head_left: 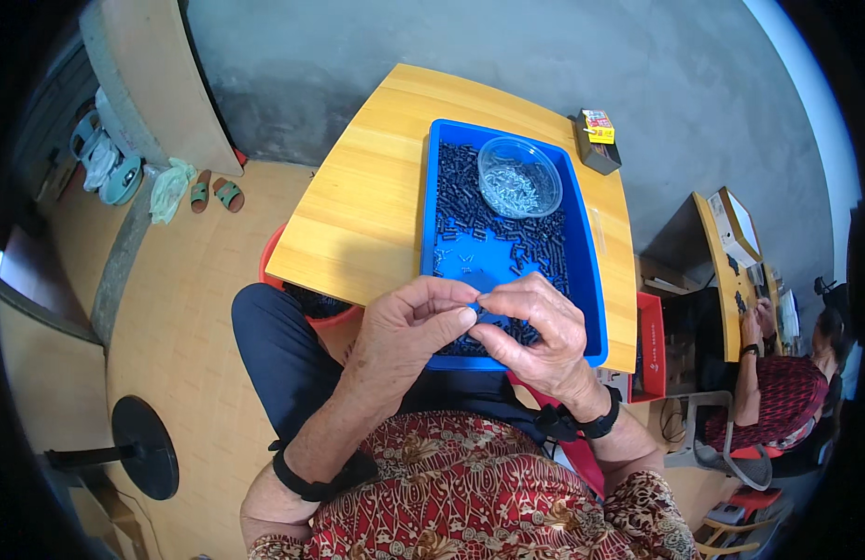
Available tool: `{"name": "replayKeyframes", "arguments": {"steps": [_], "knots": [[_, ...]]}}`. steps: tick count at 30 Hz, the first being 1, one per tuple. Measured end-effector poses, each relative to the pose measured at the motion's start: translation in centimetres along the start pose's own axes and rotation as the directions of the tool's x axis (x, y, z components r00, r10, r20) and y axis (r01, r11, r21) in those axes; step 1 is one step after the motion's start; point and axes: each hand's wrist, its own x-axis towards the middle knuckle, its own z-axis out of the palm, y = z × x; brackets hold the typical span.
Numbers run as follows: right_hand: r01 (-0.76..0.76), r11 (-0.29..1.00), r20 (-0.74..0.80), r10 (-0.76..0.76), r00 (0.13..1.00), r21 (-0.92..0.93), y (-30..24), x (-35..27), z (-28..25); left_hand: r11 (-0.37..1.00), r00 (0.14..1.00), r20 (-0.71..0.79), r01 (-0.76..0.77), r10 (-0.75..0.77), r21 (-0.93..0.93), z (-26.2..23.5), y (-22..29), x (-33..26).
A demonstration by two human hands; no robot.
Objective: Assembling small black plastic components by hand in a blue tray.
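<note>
My left hand (404,336) and my right hand (543,331) meet over the near part of a blue tray (594,308). Both are closed in a pinch, thumbs against forefingers, and whatever sits between the fingertips is too small and too covered to make out. Many small black cylindrical parts (459,182) lie in the tray, thickest along its far left and right side. A round transparent tub (556,191) stands on them at the far end, holding small silvery metal pieces (512,187). A few similar loose metal bits (465,259) lie on the tray's blue floor, beyond my fingers.
The tray rests on a yellow wooden table (358,187). A dark box with a yellow packet (598,131) stands at its far right corner. Red bins (276,250) sit below the tabletop's sides. At right, another person (768,401) works at a second table (708,252).
</note>
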Motion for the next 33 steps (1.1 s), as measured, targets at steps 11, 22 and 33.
{"name": "replayKeyframes", "arguments": {"steps": [11,22,33], "knots": [[-0.251,0.936,0.121,0.227,0.966,0.245,-0.16,0.01,-0.10,0.997,0.999,0.009,0.038,-0.038,-0.060,-0.11,0.05,0.36],[-0.209,0.965,0.117,0.191,0.975,0.159,-0.44,0.14,-0.23,0.997,1.000,0.001,0.014,-0.014,-0.079,-0.30,-0.26,0.33],[-0.298,0.918,0.118,0.277,0.954,0.260,-0.37,-0.06,0.03,0.998,0.999,0.021,0.027,-0.026,-0.057,-0.39,0.09,0.32]]}}
